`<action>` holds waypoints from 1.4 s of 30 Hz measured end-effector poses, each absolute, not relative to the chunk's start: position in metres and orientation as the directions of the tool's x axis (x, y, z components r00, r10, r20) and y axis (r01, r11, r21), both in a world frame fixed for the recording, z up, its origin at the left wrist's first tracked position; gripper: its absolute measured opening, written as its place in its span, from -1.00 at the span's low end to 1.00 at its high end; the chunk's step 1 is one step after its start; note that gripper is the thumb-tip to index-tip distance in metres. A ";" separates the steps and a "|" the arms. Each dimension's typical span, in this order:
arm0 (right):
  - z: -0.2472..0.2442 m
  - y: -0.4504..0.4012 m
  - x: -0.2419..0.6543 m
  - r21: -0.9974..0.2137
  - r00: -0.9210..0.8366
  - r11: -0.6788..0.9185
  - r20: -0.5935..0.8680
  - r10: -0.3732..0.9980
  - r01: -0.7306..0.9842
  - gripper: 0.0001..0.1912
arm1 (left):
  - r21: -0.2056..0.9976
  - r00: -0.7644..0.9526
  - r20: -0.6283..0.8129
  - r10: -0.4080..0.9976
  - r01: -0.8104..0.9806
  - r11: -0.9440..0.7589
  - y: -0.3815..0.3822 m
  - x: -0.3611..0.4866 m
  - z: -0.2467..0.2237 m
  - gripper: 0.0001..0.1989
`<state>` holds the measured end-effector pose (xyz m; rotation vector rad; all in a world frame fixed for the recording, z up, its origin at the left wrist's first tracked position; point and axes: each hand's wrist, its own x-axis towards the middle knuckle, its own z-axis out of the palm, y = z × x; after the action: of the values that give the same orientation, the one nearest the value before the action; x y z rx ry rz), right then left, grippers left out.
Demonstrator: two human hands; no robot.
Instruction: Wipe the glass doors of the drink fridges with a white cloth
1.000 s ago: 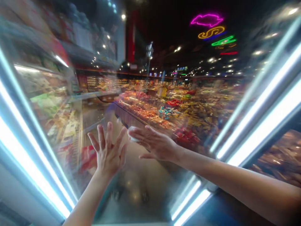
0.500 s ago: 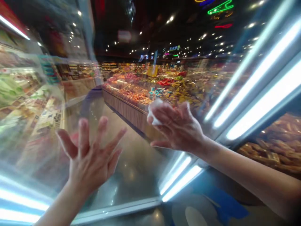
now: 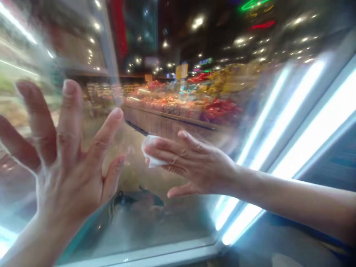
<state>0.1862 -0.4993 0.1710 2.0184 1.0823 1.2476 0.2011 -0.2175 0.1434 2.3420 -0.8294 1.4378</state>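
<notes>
A large glass pane (image 3: 167, 218), full of reflections, stands in front of me. My right hand (image 3: 197, 163) reaches in from the right and lies flat over a small wad of white tissue (image 3: 152, 150), pinning it under the fingers. Whether it is paper or thin cloth I cannot tell. The thumb is spread below. My left hand (image 3: 66, 163) is raised at the left, fingers wide apart and holding nothing. It appears to rest against the glass, though contact is hard to make out.
Bright light tubes (image 3: 314, 148) run diagonally at the right. A pale frame (image 3: 144, 254) edges the pane's bottom. Seen through or in the glass, blurred, are a long produce stand (image 3: 172, 115) with heaped colourful goods and a pale floor (image 3: 133, 141).
My right hand has moved left and slightly down with the tissue under it. My left hand has moved left and looks larger. The view has shifted and blurred.
</notes>
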 end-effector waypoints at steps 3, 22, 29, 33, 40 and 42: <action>0.168 -0.513 0.191 0.704 0.220 -0.664 0.626 0.748 0.253 0.03 | -0.234 0.239 0.891 -0.385 -0.486 -0.842 -0.240 0.190 0.136 -0.27; 0.152 -0.523 0.207 0.717 0.089 -0.654 0.655 0.751 0.244 -0.02 | -0.336 0.053 0.915 -0.399 -0.449 -0.828 -0.235 0.232 0.140 -0.29; 0.171 -0.443 0.226 0.797 0.101 -0.472 0.471 0.876 0.376 0.07 | -0.298 0.195 0.888 -0.417 -0.447 -0.844 -0.165 0.233 0.138 -0.30; 0.194 -0.401 0.227 0.786 0.091 -0.542 0.542 0.836 0.297 -0.01 | -0.256 0.217 0.903 -0.372 -0.423 -0.869 -0.118 0.243 0.143 -0.31; 0.233 -0.337 0.241 0.887 0.047 -0.317 0.320 0.946 0.335 -0.02 | -0.222 0.211 0.921 -0.327 -0.405 -0.887 -0.057 0.255 0.146 -0.34; 0.250 -0.319 0.246 0.880 0.011 -0.385 0.398 0.917 0.279 -0.02 | -0.166 0.227 0.934 -0.274 -0.401 -0.901 -0.046 0.257 0.142 -0.37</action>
<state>0.2461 -0.3193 0.2503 1.7057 1.2322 1.3990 0.2566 -0.0455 0.1418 2.3730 -0.6562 1.7697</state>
